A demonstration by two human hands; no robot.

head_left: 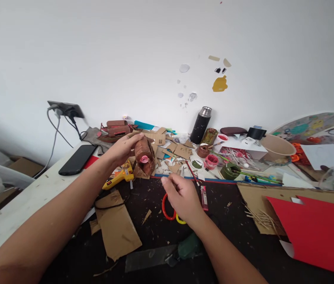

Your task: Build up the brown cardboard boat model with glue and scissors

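Note:
My left hand (pixel 125 149) is closed around a brown-painted cardboard model (pixel 144 154), tilted so that its end with a pink patch faces me. My right hand (pixel 184 197) is closed, thumb against curled fingers, and apart from the model; anything inside it is hidden. Just under it lie scissors (pixel 168 213) with red and yellow handles, partly covered by the hand. A yellow glue gun (pixel 119 178) rests below my left hand. Near my right wrist is a small red tube or box (pixel 204 198). A cut cardboard piece (pixel 118 227) lies on the dark mat (pixel 152 236).
Cardboard scraps (pixel 181 151), paint jars (pixel 211 161) and a black flask (pixel 201 125) stand along the wall. A phone (pixel 77 159) lies at left. Red card (pixel 318 232) covers cardboard at right. Behind my left hand are other brown models (pixel 116 130).

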